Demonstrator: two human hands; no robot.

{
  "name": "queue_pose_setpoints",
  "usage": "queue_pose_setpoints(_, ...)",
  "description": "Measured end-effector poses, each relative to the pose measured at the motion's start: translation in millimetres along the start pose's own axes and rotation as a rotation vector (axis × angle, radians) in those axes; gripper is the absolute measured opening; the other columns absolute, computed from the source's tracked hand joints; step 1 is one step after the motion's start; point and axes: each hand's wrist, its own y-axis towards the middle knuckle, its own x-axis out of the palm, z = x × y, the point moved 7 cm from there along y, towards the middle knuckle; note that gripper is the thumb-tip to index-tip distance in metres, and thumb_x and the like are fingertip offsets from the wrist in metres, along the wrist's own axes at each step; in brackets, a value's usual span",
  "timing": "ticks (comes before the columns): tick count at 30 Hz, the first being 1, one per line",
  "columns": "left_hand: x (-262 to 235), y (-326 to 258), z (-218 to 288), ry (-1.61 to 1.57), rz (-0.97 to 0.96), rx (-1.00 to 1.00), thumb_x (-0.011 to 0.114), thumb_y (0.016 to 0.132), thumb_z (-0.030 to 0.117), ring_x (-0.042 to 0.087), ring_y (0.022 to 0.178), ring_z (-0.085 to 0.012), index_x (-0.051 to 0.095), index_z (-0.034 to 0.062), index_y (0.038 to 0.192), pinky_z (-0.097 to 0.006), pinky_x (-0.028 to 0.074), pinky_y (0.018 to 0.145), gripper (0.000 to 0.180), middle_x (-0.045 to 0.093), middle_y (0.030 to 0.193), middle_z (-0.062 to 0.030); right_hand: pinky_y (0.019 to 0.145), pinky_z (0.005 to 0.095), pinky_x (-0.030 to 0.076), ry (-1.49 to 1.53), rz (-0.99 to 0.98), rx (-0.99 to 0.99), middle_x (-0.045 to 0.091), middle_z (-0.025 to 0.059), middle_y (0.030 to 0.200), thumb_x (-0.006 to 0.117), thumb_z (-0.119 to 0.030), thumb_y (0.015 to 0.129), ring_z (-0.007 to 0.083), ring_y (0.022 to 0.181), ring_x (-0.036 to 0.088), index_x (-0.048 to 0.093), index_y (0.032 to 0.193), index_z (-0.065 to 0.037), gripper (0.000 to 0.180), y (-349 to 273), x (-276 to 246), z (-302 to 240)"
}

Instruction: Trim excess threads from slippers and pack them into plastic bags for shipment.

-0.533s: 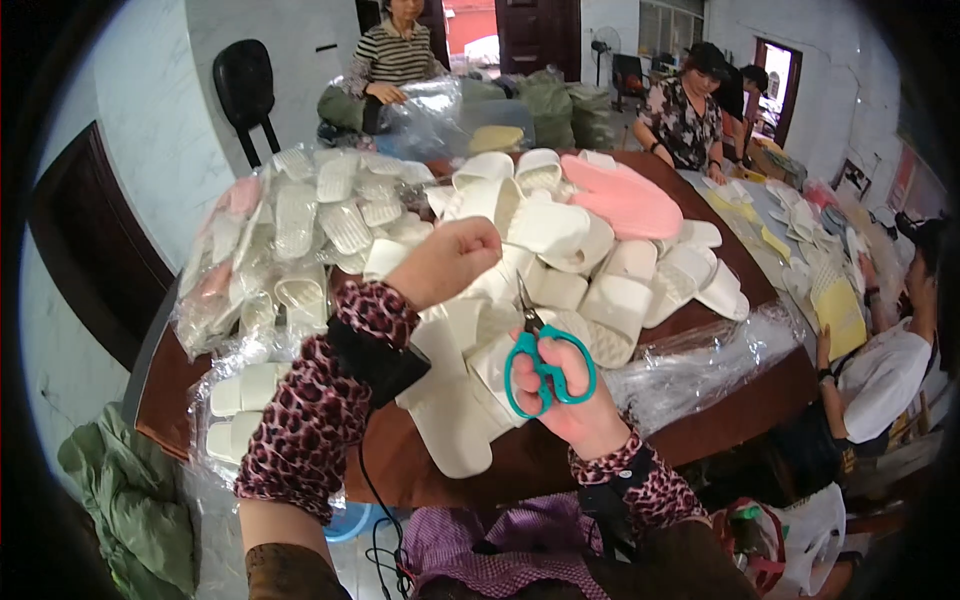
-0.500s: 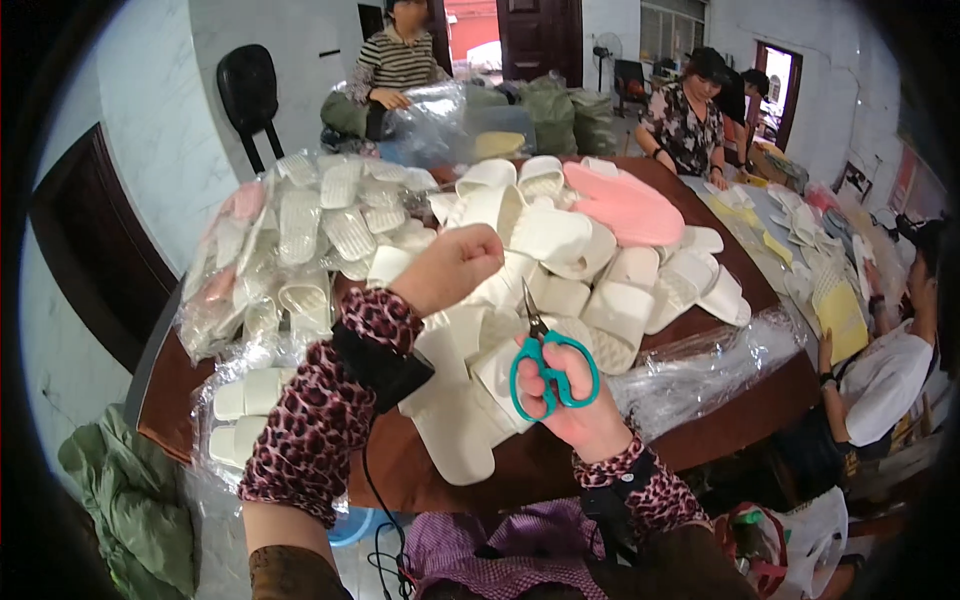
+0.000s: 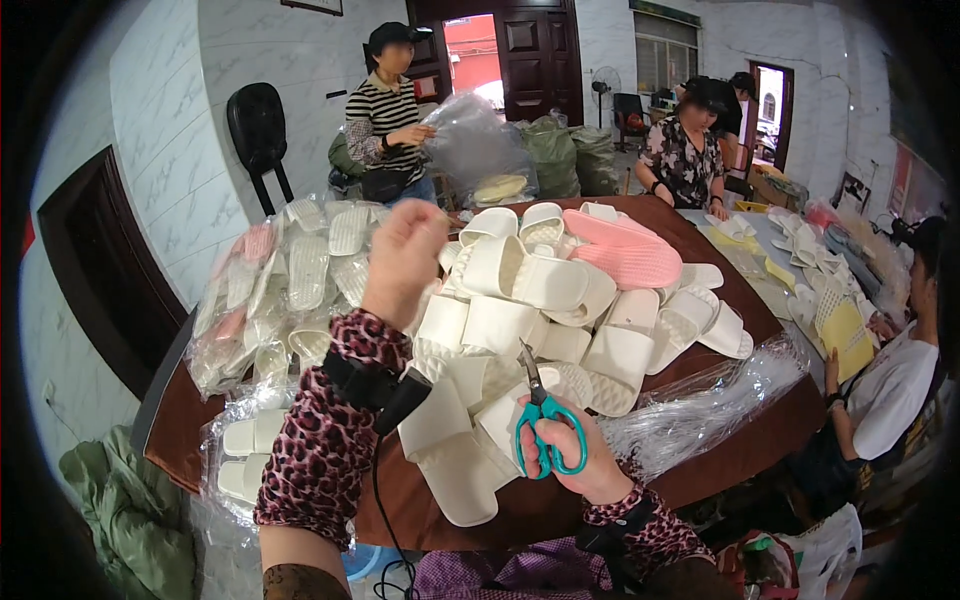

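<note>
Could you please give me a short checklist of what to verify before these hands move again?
1. Scissors secure in the right hand: ok, the handles are gripped.
2. Blades pointing away from the wearer: ok, the tips point toward the heap.
3. Left hand clear of the blades: ok, it is raised and apart from them.
4. Left hand empty: cannot tell; it is curled and its palm is hidden.
5. White slippers lying singly: not ok, they are heaped and overlapping.
6. Cable clear of the scissors: ok, it hangs below the left wrist, away from them.
</note>
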Motion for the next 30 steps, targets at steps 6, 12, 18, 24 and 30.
queue_pose_setpoints(6, -38.3, -1.7, 69.9, -0.302, 0.227, 0.202, 0.051, 0.090, 0.007, 0.032, 0.046, -0.0031, 0.053, 0.0059, 0.089, -0.018, 0.024, 0.038, 0.002, 0.043, 0.064, 0.0021, 0.051, 0.0289, 0.046, -0.124, -0.009, 0.000, 0.056, 0.0102, 0.081, 0.057, -0.021, 0.083, 0.0175, 0.059, 0.054, 0.042, 0.121, 0.004, 0.048, -3.8, 1.4, 4.8)
queue_pose_setpoints(12, -48.8, -20.6, 115.2, -0.348, 0.192, 0.379, 0.049, 0.091, 0.007, 0.029, 0.046, -0.0027, 0.051, 0.0039, 0.089, -0.018, 0.023, 0.039, 0.004, 0.041, 0.066, 0.0017, 0.054, 0.0284, 0.047, -0.105, 0.017, -0.003, 0.056, 0.0109, 0.082, 0.057, -0.019, 0.082, 0.0181, 0.061, 0.056, 0.041, 0.123, 0.003, 0.049, -7.7, -9.4, 9.6)
queue_pose_setpoints(18, -68.9, -11.0, 103.5, -0.260, 0.265, 0.363, 0.052, 0.090, 0.007, 0.031, 0.048, -0.0039, 0.050, 0.0026, 0.090, -0.020, 0.024, 0.040, 0.005, 0.042, 0.066, 0.0008, 0.058, 0.0264, 0.046, -0.281, 0.004, -0.003, 0.055, 0.0079, 0.083, 0.054, -0.015, 0.087, 0.0149, 0.064, 0.057, 0.042, 0.122, 0.000, 0.040, -3.6, -7.5, 15.0)
queue_pose_setpoints(24, -63.5, 9.7, 73.0, -0.218, 0.220, 0.268, 0.053, 0.089, 0.007, 0.031, 0.048, -0.0048, 0.051, 0.0021, 0.088, -0.021, 0.023, 0.041, 0.005, 0.040, 0.064, 0.0015, 0.057, 0.0273, 0.047, -0.313, 0.056, -0.049, 0.056, 0.0099, 0.082, 0.056, -0.019, 0.084, 0.0162, 0.062, 0.057, 0.041, 0.122, 0.004, 0.047, 6.5, -5.6, 16.3)
queue_pose_setpoints(30, -59.2, 10.6, 104.1, -0.301, 0.241, 0.332, 0.052, 0.090, 0.008, 0.029, 0.046, -0.0050, 0.049, 0.0036, 0.086, -0.021, 0.022, 0.040, 0.006, 0.039, 0.063, 0.0016, 0.058, 0.0275, 0.047, -0.351, 0.029, -0.031, 0.056, 0.0102, 0.083, 0.056, -0.017, 0.084, 0.0168, 0.063, 0.058, 0.040, 0.123, 0.003, 0.047, -0.9, -4.3, 18.9)
